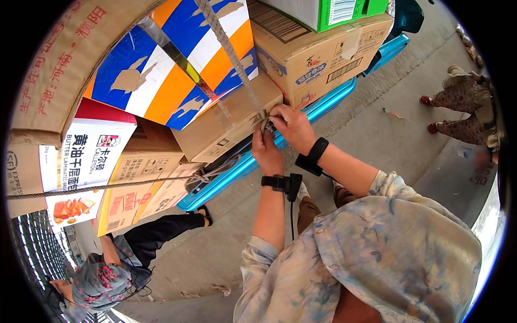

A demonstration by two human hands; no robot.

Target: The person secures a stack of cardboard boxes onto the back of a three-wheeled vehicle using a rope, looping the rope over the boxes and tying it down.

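Observation:
Both my hands meet at the side of a loaded blue vehicle bed (234, 170), just above its rail. My left hand (267, 151) has its fingers pinched on the lower end of a light braided rope (232, 56). Close beside it, my right hand (295, 128) is closed on the same rope, its fingertips bent around it. From there the rope runs taut up over the cartons. Behind my fingers is a plain brown carton (226, 118); my fingers hide part of the rope's end and whatever it meets there.
A striped blue, white and orange carton (172, 62) and a larger brown carton (323, 59) are stacked here. A second rope (124, 185) crosses the left boxes to a knot (200, 177). One person (102, 282) bends at lower left; another (463, 113) stands at right.

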